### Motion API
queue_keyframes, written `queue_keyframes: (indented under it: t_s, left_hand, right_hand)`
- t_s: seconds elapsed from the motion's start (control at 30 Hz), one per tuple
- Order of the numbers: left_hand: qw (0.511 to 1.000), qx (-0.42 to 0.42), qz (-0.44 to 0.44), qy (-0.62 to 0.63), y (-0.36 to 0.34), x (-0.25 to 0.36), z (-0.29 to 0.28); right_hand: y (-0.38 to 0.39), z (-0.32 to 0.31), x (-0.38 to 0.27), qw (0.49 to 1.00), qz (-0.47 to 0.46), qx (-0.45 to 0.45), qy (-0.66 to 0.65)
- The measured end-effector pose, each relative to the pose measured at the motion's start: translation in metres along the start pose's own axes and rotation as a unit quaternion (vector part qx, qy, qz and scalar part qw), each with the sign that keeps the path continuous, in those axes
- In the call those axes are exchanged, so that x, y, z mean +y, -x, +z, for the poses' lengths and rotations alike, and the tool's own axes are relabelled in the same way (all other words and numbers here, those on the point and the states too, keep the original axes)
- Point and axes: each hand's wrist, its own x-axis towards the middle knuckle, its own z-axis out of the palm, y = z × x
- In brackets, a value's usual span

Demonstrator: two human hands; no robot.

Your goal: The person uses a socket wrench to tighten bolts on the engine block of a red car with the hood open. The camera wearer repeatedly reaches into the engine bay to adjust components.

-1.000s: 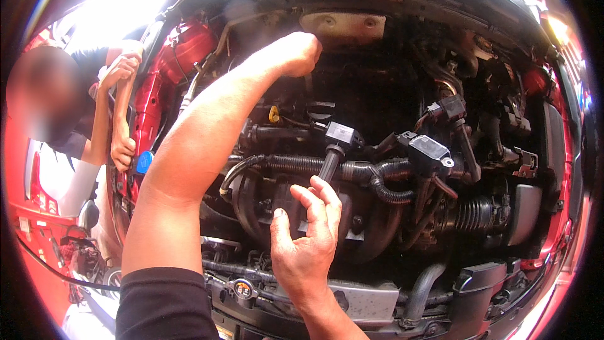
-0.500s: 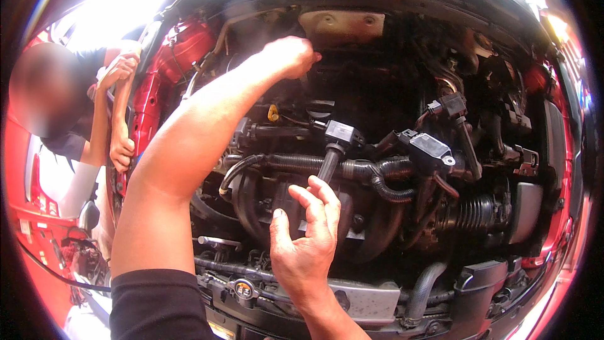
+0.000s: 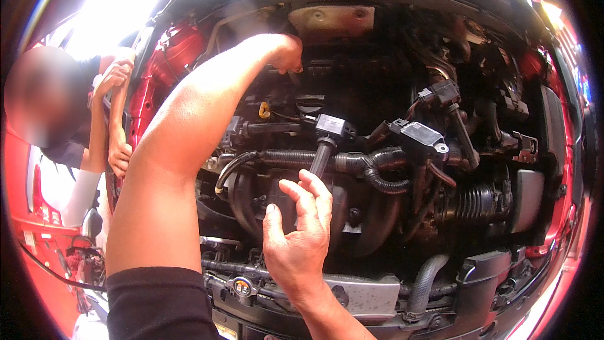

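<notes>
Engine bay (image 3: 541, 151): an open compartment with red-painted side walls is shown, packed with dark engine parts, hoses and wiring.
Contents, centre: a black ribbed corrugated hose (image 3: 296, 160) is seen running across the engine, with dark curved intake runners (image 3: 362, 214) below it.
Contents, left: a small yellow ring-shaped dipstick handle (image 3: 264, 111) is seen standing among the dark parts.
Contents, right: a short black ribbed bellows hose (image 3: 469, 203) and a grey curved pipe (image 3: 423, 286) are shown lower down.
Black ignition coil with long stem (image 3: 327, 136): it is shown pulled up and tilted, its square head lying above the corrugated hose and its stem passing down in front of that hose; it is not held.
Second black ignition coil with grey label (image 3: 418, 138): it is shown lifted and tilted, to the right of the first.
Third black ignition coil (image 3: 448, 102): it is seen farther back, its stem slanting down to the right.
Right hand (image 3: 299, 236): it is shown open, fingers spread and raised just below the stem of the first coil, gripping nothing.
Left hand (image 3: 286, 53): it is shown reaching deep to the rear of the bay, curled closed; what it grips cannot be told.
Other person (image 3: 94, 119): they are seen at the left, both hands resting on the red fender edge (image 3: 135, 119).
</notes>
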Motion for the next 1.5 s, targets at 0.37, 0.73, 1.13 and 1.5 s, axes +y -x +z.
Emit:
queue_keyframes:
  t_s: [0.37, 0.73, 1.13, 1.5]
  left_hand:
    - [0.888, -0.094, 0.194, -0.405, -0.017, 0.007, -0.003]
    - [0.944, 0.15, 0.16, -0.248, -0.039, -0.05, 0.064]
    - [0.926, 0.21, 0.184, -0.253, -0.042, -0.054, 0.06]
    - [0.986, 0.059, -0.116, 0.101, 0.007, 0.011, -0.002]
  right_hand:
    - [0.001, 0.0, -0.001, 1.0, -0.005, -0.004, 0.004]
    - [0.001, 0.002, -0.002, 1.0, -0.003, -0.009, -0.003]
    - [0.003, 0.004, -0.005, 1.0, -0.004, -0.016, -0.008]
    - [0.0, -0.001, 0.001, 1.0, 0.002, -0.002, 0.007]
